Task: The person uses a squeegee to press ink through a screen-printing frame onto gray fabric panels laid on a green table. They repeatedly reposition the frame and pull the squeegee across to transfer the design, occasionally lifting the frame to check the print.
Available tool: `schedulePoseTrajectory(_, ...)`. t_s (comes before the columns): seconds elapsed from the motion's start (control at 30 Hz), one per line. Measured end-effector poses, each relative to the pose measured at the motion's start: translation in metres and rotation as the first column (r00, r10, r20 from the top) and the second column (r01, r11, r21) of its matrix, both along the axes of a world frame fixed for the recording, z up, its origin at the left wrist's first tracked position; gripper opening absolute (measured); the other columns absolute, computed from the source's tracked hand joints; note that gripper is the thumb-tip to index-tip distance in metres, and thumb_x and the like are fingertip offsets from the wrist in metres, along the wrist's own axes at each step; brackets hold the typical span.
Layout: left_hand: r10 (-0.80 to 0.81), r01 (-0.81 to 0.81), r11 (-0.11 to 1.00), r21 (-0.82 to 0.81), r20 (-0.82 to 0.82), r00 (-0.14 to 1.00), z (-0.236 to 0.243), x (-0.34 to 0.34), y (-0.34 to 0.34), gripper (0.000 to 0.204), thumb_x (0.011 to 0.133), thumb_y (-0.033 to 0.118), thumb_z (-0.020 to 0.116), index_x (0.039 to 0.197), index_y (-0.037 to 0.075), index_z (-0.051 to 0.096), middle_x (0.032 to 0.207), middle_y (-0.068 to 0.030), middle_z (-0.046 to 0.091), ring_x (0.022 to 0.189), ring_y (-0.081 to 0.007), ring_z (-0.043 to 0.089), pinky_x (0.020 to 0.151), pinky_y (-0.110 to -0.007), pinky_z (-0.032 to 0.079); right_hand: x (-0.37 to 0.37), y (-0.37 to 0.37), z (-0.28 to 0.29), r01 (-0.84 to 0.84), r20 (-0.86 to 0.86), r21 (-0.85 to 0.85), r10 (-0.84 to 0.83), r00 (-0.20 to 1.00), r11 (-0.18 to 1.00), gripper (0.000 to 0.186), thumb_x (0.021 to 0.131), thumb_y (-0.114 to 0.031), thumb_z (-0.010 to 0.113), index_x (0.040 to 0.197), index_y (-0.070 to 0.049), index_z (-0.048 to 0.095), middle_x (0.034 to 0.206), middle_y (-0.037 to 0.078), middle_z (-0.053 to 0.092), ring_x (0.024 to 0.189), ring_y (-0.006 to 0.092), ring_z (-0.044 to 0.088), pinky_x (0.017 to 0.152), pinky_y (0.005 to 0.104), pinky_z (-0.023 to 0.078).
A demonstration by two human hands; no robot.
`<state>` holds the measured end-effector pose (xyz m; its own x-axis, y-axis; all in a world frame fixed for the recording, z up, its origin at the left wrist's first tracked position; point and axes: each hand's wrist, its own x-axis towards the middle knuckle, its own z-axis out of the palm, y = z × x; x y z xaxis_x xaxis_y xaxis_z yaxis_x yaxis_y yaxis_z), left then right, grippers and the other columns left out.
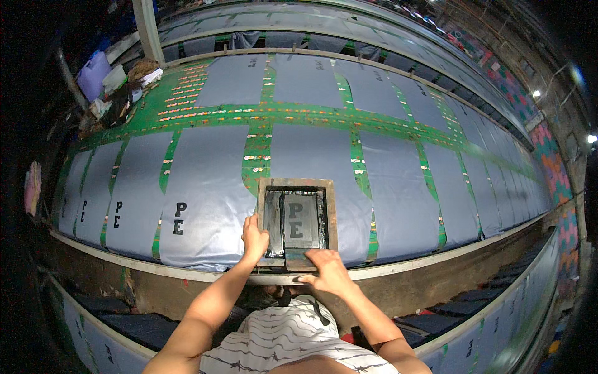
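A small screen printing frame (332, 215) with a wooden rim lies on a grey-blue fabric panel at the near edge of the long table. Dark ink lines the inside of its mesh (308, 218), where block letters show. My left hand (254, 240) is closed on the frame's left side. At the frame's near end, my right hand (328, 272) grips a flat squeegee (299, 258), its fingers over the top and thumb toward me. The squeegee's lower edge is hidden. Left of the frame, a fabric panel (202, 193) bears printed black letters.
More grey-blue panels (398, 193) lie in rows on the green table surface (258, 149), several with black prints. A pale rail (398, 269) runs along the near edge. A post (147, 31), a purple jug (94, 76) and cloths stand at the far left. Other tables lie behind.
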<state>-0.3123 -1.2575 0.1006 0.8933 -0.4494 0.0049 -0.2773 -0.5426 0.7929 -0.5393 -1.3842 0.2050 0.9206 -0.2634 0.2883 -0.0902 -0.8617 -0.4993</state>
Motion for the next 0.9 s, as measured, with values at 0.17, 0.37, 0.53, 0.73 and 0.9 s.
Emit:
schedulePoseTrajectory(0.17,-0.008,0.009,0.999,-0.034,0.030,1.000,0.001,-0.003,0.000,0.063,0.073,-0.002,0.061,0.136,-0.007,0.052,0.119,-0.0186,0.056,0.112,-0.0368,0.055,0.097,-0.042,0.045,-0.010,-0.052,-0.059,0.620,-0.022,0.184,-0.627,0.778,0.763,0.048,0.089,-0.037,0.070,0.116,0.004,0.066,0.104,0.024,0.066,0.097,0.0421,0.063,0.088,0.0495,0.049)
schedulePoseTrajectory(0.37,0.011,-0.004,0.980,-0.200,0.036,0.999,0.033,-0.015,-0.005,0.064,0.069,-0.009,0.058,0.133,-0.010,0.053,0.117,-0.0187,0.057,0.110,-0.0337,0.057,0.099,-0.037,0.045,-0.013,-0.056,-0.050,0.619,-0.264,0.410,-0.562,0.784,0.670,0.048,0.093,-0.043,0.066,0.104,0.003,0.073,0.095,0.023,0.068,0.091,0.0387,0.066,0.082,0.0454,0.051)
schedulePoseTrajectory(0.53,0.015,0.014,0.973,-0.232,0.121,0.993,0.053,-0.042,-0.053,0.064,0.069,-0.010,0.057,0.133,-0.011,0.053,0.120,-0.0201,0.057,0.116,-0.0356,0.056,0.105,-0.038,0.042,-0.045,-0.102,-0.028,0.571,-0.171,0.402,-0.554,0.815,0.716,0.047,0.093,-0.043,0.067,0.105,0.002,0.072,0.090,0.020,0.066,0.083,0.0360,0.066,0.077,0.0440,0.051)
schedulePoseTrajectory(0.73,0.025,-0.010,0.970,-0.242,0.057,0.998,0.051,-0.116,-0.165,0.064,0.069,-0.010,0.059,0.133,-0.012,0.051,0.120,-0.0206,0.056,0.119,-0.0361,0.054,0.107,-0.037,0.041,-0.117,-0.209,-0.015,0.579,-0.151,0.376,-0.569,0.808,0.723,0.048,0.092,-0.042,0.068,0.106,0.004,0.071,0.092,0.019,0.067,0.081,0.0337,0.066,0.075,0.0423,0.052)
schedulePoseTrajectory(0.9,0.011,-0.009,0.964,-0.265,0.006,1.000,0.038,-0.191,-0.250,0.065,0.069,-0.010,0.059,0.134,-0.008,0.053,0.124,-0.0212,0.056,0.121,-0.0382,0.054,0.108,-0.039,0.041,-0.191,-0.300,-0.023,0.605,-0.225,0.306,-0.562,0.796,0.735,0.054,0.092,-0.047,0.065,0.109,0.004,0.071,0.097,0.023,0.068,0.088,0.0394,0.066,0.079,0.0452,0.052)
